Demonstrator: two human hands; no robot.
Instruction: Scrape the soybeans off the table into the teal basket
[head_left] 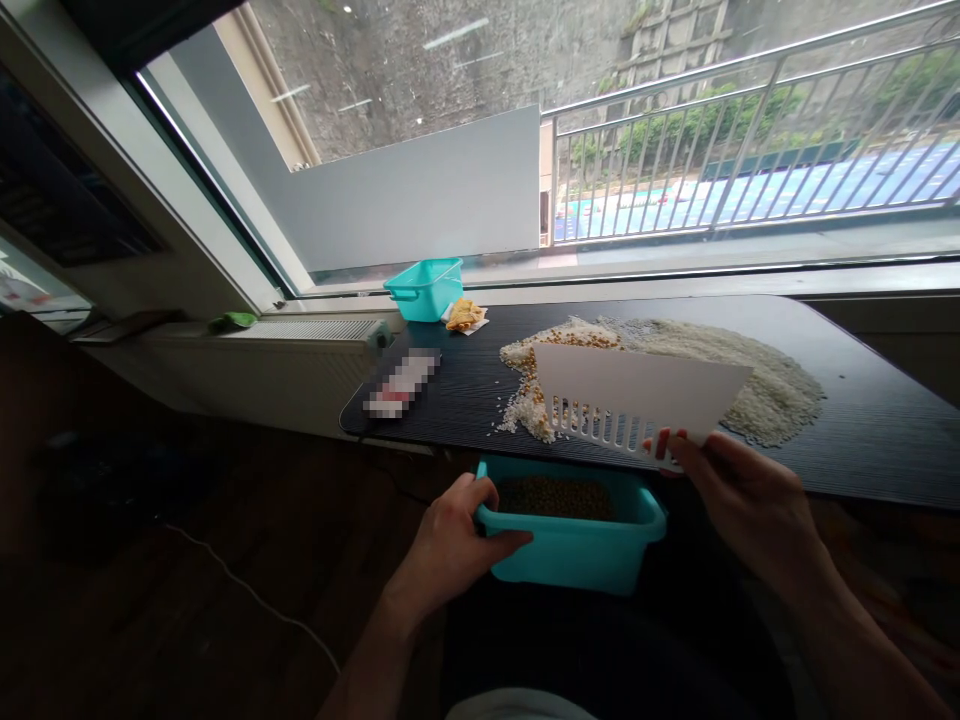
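Note:
My left hand [454,545] grips the left handle of a teal plastic bin [581,555] held below the table's front edge; brownish beans lie inside it. My right hand [739,495] pinches the lower edge of a white slotted scoop [637,395], held tilted over the table edge above the bin. Behind the scoop a wide pile of white rice [720,365] spreads on the black table [862,440], with yellowish beans [559,345] mixed into its left part.
A second teal bin [427,288] stands at the table's far left corner, with a yellow crumpled wrapper [465,315] beside it. A blurred flat object [401,385] lies on the table's left end. A radiator [300,335] and a window with a railing sit behind. A white cable [247,590] crosses the floor.

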